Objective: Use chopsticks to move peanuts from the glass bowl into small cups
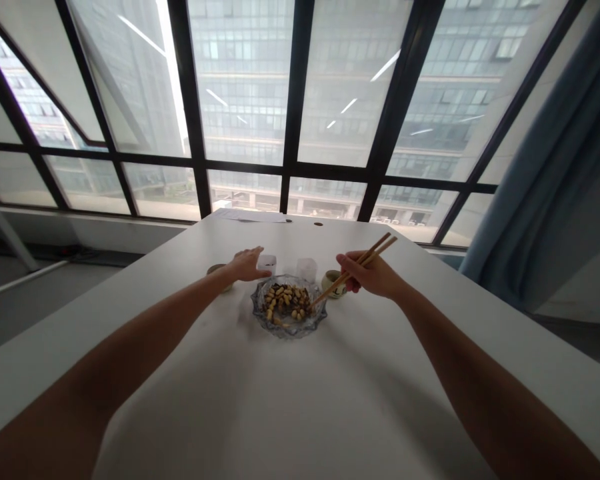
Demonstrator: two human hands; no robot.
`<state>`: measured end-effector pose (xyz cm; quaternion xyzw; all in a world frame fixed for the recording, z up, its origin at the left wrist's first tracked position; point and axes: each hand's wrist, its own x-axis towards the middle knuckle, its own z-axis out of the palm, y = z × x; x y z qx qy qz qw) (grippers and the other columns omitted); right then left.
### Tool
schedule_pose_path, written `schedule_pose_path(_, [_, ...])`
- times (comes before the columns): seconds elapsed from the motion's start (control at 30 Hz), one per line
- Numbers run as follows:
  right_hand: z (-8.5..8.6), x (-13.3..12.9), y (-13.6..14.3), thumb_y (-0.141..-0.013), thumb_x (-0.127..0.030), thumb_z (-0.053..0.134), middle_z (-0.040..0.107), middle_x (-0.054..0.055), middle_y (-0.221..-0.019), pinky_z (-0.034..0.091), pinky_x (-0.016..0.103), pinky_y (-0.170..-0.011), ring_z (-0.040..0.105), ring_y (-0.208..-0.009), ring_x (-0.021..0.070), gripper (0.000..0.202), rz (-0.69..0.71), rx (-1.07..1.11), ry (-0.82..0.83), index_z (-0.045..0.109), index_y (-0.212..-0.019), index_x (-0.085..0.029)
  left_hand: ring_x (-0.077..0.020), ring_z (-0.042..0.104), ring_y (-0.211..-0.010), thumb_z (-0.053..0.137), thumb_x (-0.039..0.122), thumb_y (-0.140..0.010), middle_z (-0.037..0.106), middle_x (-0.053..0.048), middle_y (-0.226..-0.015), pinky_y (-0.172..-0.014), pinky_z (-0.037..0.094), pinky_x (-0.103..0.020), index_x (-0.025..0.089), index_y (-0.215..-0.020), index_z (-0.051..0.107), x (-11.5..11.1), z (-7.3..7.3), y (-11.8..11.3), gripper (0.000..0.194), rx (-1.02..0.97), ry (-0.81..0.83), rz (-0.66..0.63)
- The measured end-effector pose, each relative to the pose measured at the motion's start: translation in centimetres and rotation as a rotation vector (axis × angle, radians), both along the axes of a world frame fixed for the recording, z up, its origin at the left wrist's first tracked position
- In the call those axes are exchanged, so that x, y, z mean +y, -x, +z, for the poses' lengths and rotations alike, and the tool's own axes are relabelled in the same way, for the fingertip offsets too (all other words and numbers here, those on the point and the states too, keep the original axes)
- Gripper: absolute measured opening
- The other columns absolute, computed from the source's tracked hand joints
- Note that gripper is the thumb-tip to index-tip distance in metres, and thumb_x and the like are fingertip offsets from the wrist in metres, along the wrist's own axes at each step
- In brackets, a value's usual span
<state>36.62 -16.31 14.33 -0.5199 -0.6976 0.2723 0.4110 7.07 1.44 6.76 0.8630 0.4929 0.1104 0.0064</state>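
A pair of wooden chopsticks [366,258] is gripped in my right hand [373,273], their tips down at the right inner side of a scalloped clear glass bowl [291,330]. Peanuts [283,293] and small dark pieces lie in that bowl. My left hand [247,264] reaches out palm down, fingers stretched, beside a small clear cup [267,264] behind the bowl; whether it touches the cup I cannot tell. Another translucent cup [307,269] stands to the right of the first. Behind my right hand sits a small ceramic cup [331,280] with dark markings.
A second ceramic cup [216,269] is partly hidden by my left wrist. Everything stands on a long white table [290,400]. White paper [253,217] lies at its far end, near the windows. A blue curtain [540,173] hangs at the right.
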Motion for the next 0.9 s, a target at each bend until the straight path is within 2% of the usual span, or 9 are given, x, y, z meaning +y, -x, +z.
schedule_pose_path(0.1, [0.1, 0.0, 0.1, -0.071, -0.084, 0.061, 0.061, 0.003, -0.044, 0.045, 0.021, -0.036, 0.056, -0.037, 0.0125, 0.067, -0.054, 0.050, -0.069, 0.060, -0.060, -0.018, -0.0314, 0.049, -0.139, 0.067, 0.050, -0.081, 0.047, -0.018, -0.153, -0.113, 0.039, -0.040, 0.015, -0.153, 0.035, 0.9, -0.1, -2.1, 0.086, -0.012, 0.026, -0.037])
schedule_pose_path(0.2, [0.4, -0.2, 0.2, -0.072, -0.083, 0.061, 0.061, 0.003, -0.043, 0.044, 0.022, -0.036, 0.055, -0.035, 0.0119, 0.067, -0.069, 0.080, -0.138, 0.060, -0.059, -0.018, -0.0315, 0.055, -0.130, 0.074, 0.039, -0.077, 0.056, -0.017, -0.143, -0.108, 0.044, -0.040, 0.016, -0.150, 0.040, 0.9, -0.2, -2.7, 0.084, -0.049, -0.100, -0.160])
schedule_pose_path(0.33, [0.6, -0.2, 0.0, -0.075, -0.081, 0.061, 0.061, 0.003, -0.043, 0.044, 0.022, -0.036, 0.054, -0.036, 0.0115, 0.065, -0.123, 0.142, -0.264, 0.061, -0.060, -0.018, -0.0333, 0.052, -0.124, 0.078, 0.030, -0.075, 0.057, -0.016, -0.134, -0.104, 0.046, -0.045, 0.017, -0.150, 0.038, -0.2, 0.1, -2.8, 0.086, -0.036, -0.346, -0.326])
schedule_pose_path(0.47, [0.2, 0.1, 0.1, -0.077, -0.078, 0.062, 0.061, 0.003, -0.044, 0.044, 0.022, -0.036, 0.053, -0.036, 0.0116, 0.062, -0.122, 0.164, -0.294, 0.062, -0.061, -0.018, -0.0333, 0.053, -0.121, 0.077, 0.029, -0.077, 0.057, -0.015, -0.133, -0.102, 0.046, -0.047, 0.018, -0.151, 0.035, -0.7, 0.2, -2.6, 0.086, -0.063, -0.387, -0.345])
schedule_pose_path(0.57, [-0.7, 0.3, 0.9, -0.082, -0.075, 0.059, 0.062, 0.002, -0.046, 0.046, 0.023, -0.039, 0.056, -0.039, 0.0126, 0.059, -0.168, 0.204, -0.408, 0.061, -0.063, -0.019, -0.0335, 0.054, -0.120, 0.079, 0.031, -0.076, 0.058, -0.016, -0.131, -0.103, 0.047, -0.048, 0.018, -0.151, 0.034, -0.3, -0.2, -2.3, 0.088, -0.124, -0.369, -0.342])
schedule_pose_path(0.7, [-3.2, 1.0, 2.7, -0.093, -0.067, 0.051, 0.066, 0.003, -0.054, 0.050, 0.026, -0.049, 0.062, -0.047, 0.0146, 0.053, -0.266, 0.187, -0.605, 0.060, -0.067, -0.021, -0.0334, 0.056, -0.121, 0.078, 0.037, -0.078, 0.060, -0.015, -0.132, -0.104, 0.047, -0.050, 0.021, -0.152, 0.033, 0.3, -0.9, -1.9, 0.088, -0.199, -0.339, -0.376])
schedule_pose_path(0.8, [-5.1, 2.4, 4.0, -0.096, -0.062, 0.048, 0.069, 0.003, -0.058, 0.051, 0.027, -0.053, 0.064, -0.051, 0.0158, 0.050, -0.264, 0.126, -0.631, 0.059, -0.069, -0.022, -0.0334, 0.056, -0.123, 0.079, 0.040, -0.078, 0.060, -0.016, -0.134, -0.106, 0.046, -0.050, 0.020, -0.152, 0.033, 0.6, -1.0, -1.8, 0.089, -0.222, -0.312, -0.393])
schedule_pose_path(0.9, [-5.7, 4.5, 4.8, -0.094, -0.063, 0.052, 0.070, 0.004, -0.061, 0.051, 0.028, -0.056, 0.065, -0.053, 0.0165, 0.048, -0.202, 0.034, -0.553, 0.061, -0.071, -0.022, -0.0333, 0.058, -0.122, 0.080, 0.041, -0.077, 0.061, -0.016, -0.134, -0.105, 0.047, -0.049, 0.019, -0.152, 0.033, 0.6, -0.9, -1.9, 0.091, -0.221, -0.292, -0.379])
